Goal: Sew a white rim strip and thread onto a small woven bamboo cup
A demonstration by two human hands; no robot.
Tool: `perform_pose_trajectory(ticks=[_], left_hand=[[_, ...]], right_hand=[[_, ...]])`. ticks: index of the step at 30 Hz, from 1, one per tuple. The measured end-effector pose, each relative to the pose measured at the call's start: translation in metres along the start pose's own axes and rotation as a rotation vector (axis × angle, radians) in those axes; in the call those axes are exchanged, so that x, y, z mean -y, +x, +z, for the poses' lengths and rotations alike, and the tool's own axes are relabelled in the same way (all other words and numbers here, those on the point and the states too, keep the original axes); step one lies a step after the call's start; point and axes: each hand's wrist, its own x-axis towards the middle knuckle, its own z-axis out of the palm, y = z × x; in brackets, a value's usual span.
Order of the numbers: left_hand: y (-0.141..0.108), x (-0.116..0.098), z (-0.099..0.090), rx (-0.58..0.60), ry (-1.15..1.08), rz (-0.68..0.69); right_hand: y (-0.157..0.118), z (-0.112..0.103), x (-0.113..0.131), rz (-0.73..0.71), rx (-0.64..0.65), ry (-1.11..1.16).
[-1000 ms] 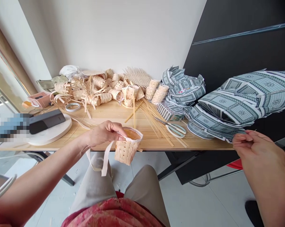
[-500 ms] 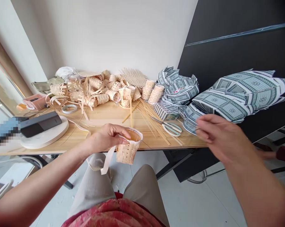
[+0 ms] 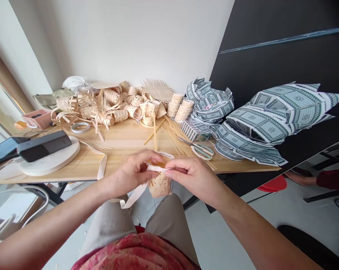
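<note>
A small woven basket (image 3: 160, 185) with a white band round its rim is held above my lap, just off the table's front edge. My left hand (image 3: 134, 170) pinches the rim on the near left side. At the same rim, my right hand (image 3: 193, 176) has thumb and forefinger pressed together on the near right. From under my left hand a white ribbon (image 3: 134, 197) loops down and runs back up onto the table. Any thread or needle in my right fingers is too small to make out.
Woven baskets (image 3: 113, 97) lie heaped at the back. Scissors (image 3: 201, 150) rest beside loose bamboo strips (image 3: 176, 135). Folded-card pieces (image 3: 265, 112) fill the right. On the left are a tape roll (image 3: 80, 127) and a black device (image 3: 44, 146) on a white disc. Another person's arm (image 3: 302, 179) shows far right.
My right hand has come in from the far right to the basket's rim. The basket and my left hand have shifted slightly right.
</note>
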Motion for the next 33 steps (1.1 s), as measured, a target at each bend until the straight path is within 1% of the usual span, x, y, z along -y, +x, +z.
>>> perform_pose_trajectory(ticks=[1, 4, 6, 7, 9, 11, 13, 15, 17, 18, 19, 20, 23, 28, 33], left_hand=[[-0.003, 0.000, 0.000, -0.031, 0.102, 0.027], [-0.011, 0.007, 0.004, -0.214, 0.463, 0.121], [-0.014, 0.014, 0.008, -0.299, 0.615, 0.172], [-0.015, 0.018, 0.010, -0.310, 0.651, 0.182], [-0.016, 0.021, 0.012, -0.289, 0.648, 0.162], [-0.015, 0.018, 0.010, -0.269, 0.569, 0.086], [-0.012, 0.010, 0.004, -0.248, 0.379, -0.012], [-0.009, 0.002, -0.003, -0.192, 0.029, -0.118], [-0.006, -0.005, -0.008, -0.111, -0.376, -0.228], [-0.005, -0.007, -0.009, -0.071, -0.535, -0.287], [-0.004, -0.009, -0.010, -0.046, -0.642, -0.343], [-0.003, -0.009, -0.011, -0.033, -0.700, -0.388], [-0.001, -0.008, -0.009, -0.066, -0.722, -0.432], [0.003, -0.010, -0.010, -0.112, -0.707, -0.419], [0.010, -0.016, -0.018, -0.136, -0.597, -0.391]], right_hand=[[-0.001, -0.002, -0.001, 0.003, -0.012, -0.002], [-0.003, -0.006, -0.002, 0.004, -0.069, -0.019], [-0.005, -0.006, -0.003, 0.007, -0.098, -0.027], [-0.006, -0.005, -0.003, 0.011, -0.104, -0.031], [-0.006, -0.004, -0.004, 0.020, -0.098, -0.044], [-0.006, -0.003, -0.004, 0.023, -0.086, -0.061], [-0.004, -0.002, -0.005, 0.020, -0.085, -0.077], [-0.003, -0.002, -0.005, 0.019, -0.090, -0.083], [-0.002, -0.002, -0.005, 0.012, -0.090, -0.082], [-0.002, -0.002, -0.005, 0.006, -0.088, -0.083], [-0.002, -0.002, -0.005, -0.002, -0.087, -0.087], [-0.002, -0.001, -0.005, -0.009, -0.088, -0.095], [-0.004, -0.001, -0.005, -0.015, -0.108, -0.118], [-0.008, -0.001, -0.005, -0.005, -0.124, -0.118], [-0.007, 0.000, -0.003, -0.057, -0.147, -0.143]])
